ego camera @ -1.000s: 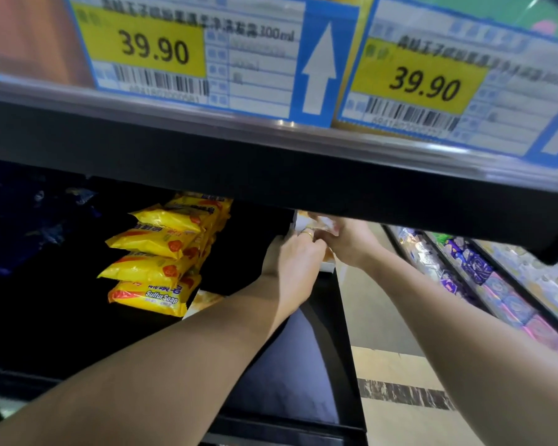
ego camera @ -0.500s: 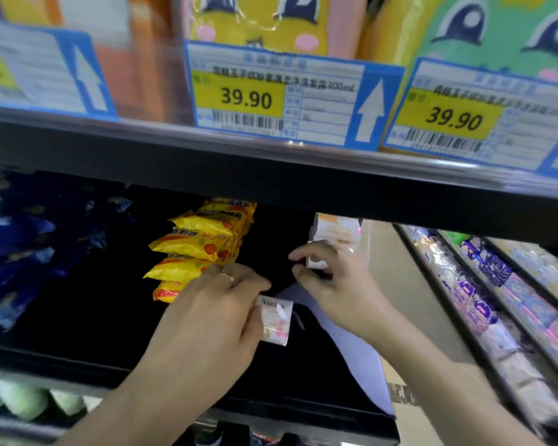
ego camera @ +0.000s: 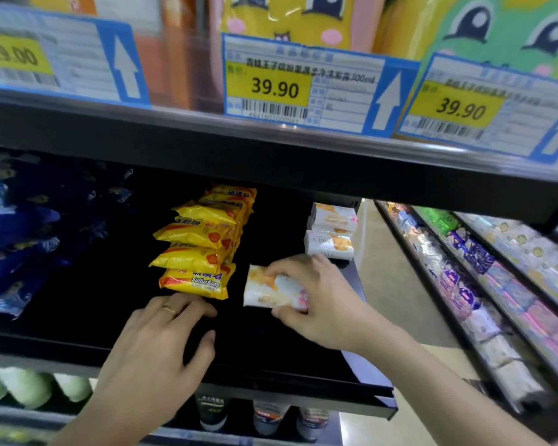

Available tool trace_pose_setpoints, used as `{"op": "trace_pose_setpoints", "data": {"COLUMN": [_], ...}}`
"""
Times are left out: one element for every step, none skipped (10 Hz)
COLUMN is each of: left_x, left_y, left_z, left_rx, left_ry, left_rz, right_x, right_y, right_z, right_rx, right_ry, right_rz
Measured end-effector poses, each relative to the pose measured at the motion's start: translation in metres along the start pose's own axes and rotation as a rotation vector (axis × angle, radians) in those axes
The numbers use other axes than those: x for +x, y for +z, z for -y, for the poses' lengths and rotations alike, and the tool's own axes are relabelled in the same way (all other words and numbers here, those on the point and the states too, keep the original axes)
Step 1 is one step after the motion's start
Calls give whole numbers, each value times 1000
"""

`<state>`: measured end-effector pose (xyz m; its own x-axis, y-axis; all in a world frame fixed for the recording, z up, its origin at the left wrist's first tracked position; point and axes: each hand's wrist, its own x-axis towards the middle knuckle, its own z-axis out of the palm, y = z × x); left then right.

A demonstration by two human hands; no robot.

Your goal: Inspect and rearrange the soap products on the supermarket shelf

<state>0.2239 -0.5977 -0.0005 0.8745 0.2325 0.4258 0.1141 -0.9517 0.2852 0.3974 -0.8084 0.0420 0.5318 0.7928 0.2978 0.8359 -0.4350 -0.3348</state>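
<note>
Head view, black metal supermarket shelf [ego camera: 78, 336].

Right hand [ego camera: 322, 304] pinches a white-and-orange wrapped soap bar [ego camera: 271, 289] by its right end, fingers over the top edge and thumb under the lower edge. The bar sits low over the shelf floor, between the column of yellow plastic sulfur soap packets [ego camera: 203, 249] and the stack of matching white-and-orange soap bars [ego camera: 331, 233] at the shelf's right end (contact with the floor: cannot tell).

Left hand [ego camera: 161, 346] holds nothing, fingers loosely spread, fingertips just in front of the lowest yellow packet; touching it or not is unclear. A thin gold ring [ego camera: 169, 309] shows on one finger.

Handling estimate: the bar is likely light and rigid inside a smooth paper or film wrapper, so slightly slippery; a grip across the short ends or the long edges should hold, and squeezing the flat faces risks creasing the wrap.

Hard to read: the bar's lettering is blurred. Dark blue glossy packets [ego camera: 10, 252] at left are smeared. Depth of the yellow column is hidden. Blue-and-yellow price tags [ego camera: 300, 88] above read 39.90; the finer print is illegible.
</note>
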Motion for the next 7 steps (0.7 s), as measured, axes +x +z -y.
{"op": "trace_pose_setpoints", "data": {"left_x": [0, -1, -1, -2, -1, 0, 0], "left_y": [2, 3, 4, 3, 4, 4, 4], "left_z": [3, 1, -1, -1, 0, -1, 0], "left_rx": [1, 22, 42, 52, 61, 68, 52], "left_ry": [-1, -6, 6, 12, 8, 16, 14], "left_rz": [6, -1, -16, -22, -16, -18, -33], "right_x": [8, 23, 38, 48, 50, 53, 50], "right_y": [-19, -42, -54, -53, -44, -41, -42], "right_z": [-27, -60, -85, -98, -103, -104, -101], "right_rx": [-24, -153, -173, -185, -207, -222, -243], "right_ry": [96, 188, 274, 300, 310, 312, 297], "right_rz": [-114, -178, -123, -65, -71, -81, -118]}}
